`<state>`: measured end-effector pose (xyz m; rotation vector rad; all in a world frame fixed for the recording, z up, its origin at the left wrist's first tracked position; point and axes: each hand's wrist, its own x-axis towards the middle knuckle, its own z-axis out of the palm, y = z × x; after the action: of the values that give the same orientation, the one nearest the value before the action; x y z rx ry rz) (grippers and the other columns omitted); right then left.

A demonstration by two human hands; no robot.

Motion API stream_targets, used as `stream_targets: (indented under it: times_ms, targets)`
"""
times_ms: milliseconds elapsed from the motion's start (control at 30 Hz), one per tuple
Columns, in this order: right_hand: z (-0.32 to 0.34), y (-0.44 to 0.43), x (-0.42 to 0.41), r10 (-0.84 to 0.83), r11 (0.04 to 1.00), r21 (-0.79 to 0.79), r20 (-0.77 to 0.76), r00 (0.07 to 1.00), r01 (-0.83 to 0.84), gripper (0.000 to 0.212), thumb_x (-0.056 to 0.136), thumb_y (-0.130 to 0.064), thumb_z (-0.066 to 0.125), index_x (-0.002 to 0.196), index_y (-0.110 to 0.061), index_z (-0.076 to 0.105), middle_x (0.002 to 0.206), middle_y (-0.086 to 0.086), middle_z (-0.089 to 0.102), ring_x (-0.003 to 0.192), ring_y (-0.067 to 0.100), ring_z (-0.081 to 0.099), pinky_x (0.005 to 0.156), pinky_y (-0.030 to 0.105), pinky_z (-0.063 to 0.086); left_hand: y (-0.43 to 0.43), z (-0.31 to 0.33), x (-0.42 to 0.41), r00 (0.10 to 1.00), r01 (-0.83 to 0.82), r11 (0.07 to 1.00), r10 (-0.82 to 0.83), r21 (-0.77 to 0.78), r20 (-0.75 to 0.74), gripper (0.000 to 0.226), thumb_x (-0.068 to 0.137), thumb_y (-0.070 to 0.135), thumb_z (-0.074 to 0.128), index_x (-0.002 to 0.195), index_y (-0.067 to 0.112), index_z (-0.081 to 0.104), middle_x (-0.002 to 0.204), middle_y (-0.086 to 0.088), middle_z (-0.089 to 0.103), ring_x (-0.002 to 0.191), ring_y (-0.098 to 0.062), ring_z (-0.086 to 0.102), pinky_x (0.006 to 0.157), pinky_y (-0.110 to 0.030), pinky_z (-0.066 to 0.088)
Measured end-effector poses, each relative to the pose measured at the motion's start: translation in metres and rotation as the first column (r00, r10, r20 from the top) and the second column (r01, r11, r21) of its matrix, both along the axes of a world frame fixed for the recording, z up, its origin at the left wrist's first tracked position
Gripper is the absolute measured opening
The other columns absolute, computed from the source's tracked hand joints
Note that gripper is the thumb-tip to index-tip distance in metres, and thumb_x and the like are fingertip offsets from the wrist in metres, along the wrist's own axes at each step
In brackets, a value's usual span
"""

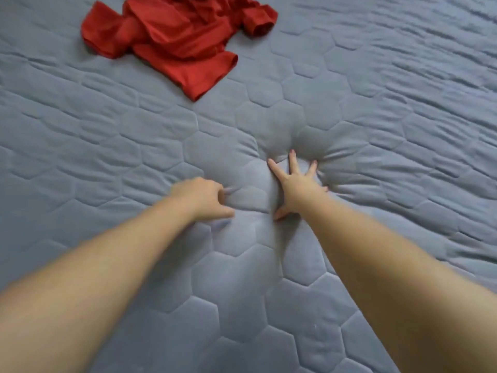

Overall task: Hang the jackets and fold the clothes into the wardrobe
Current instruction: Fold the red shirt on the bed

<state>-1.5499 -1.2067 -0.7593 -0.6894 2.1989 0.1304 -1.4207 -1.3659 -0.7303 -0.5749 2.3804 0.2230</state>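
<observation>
Surface: a grey-blue quilted bed cover [357, 84], stitched in hexagons, fills the whole view. It lies wrinkled, most heavily along the right side. Nothing of the room beyond it shows.

Task item: one red garment [183, 39] lies crumpled on the cover at the upper left, its sleeves and hem bunched and unfolded. It is well apart from both hands, and neither touches it.

Right hand [297, 185]: palm down on the cover near the centre, fingers straight and spread wide, thumb out toward the left. It presses into the padding, which dents under it, and creases fan out from the fingertips. It holds nothing.

Left hand [201, 196]: just beside the right one, back uppermost, thumb extended, fingers curled down into the cover. The fabric puckers at the fingertips, but whether they pinch a fold or only press cannot be told.

Both forearms are bare and reach in from the lower corners.
</observation>
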Motion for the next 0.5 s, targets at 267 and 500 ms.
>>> stream_targets:
  times_ms: [267, 500]
  targets:
    - [-0.013, -0.010, -0.017, -0.053, 0.997, 0.061, 0.017, 0.998, 0.052, 0.135, 0.055, -0.038, 0.090, 0.130, -0.067, -0.019, 0.146, -0.015, -0.040, 0.136, 0.048, -0.027, 0.089, 0.081, 0.020, -0.103, 0.002, -0.117, 0.850, -0.400, 0.916, 0.355, -0.038, -0.389, 0.069, 0.083, 0.013, 0.063, 0.142, 0.027, 0.030, 0.147, -0.015, 0.024, 0.119, -0.043, 0.047, 0.096, -0.049, 0.040]
    - [-0.021, -0.011, -0.020, -0.067, 0.995, 0.067, -0.001, 0.998, 0.067, 0.139, 0.052, -0.037, 0.091, 0.125, -0.069, -0.024, 0.142, -0.015, -0.045, 0.134, 0.049, -0.029, 0.087, 0.082, 0.022, -0.135, -0.022, -0.159, 0.927, -0.158, 0.974, 0.089, -0.163, -0.365, 0.067, 0.091, -0.001, 0.044, 0.150, 0.019, 0.020, 0.140, -0.020, 0.038, 0.119, -0.044, 0.047, 0.095, -0.050, 0.040]
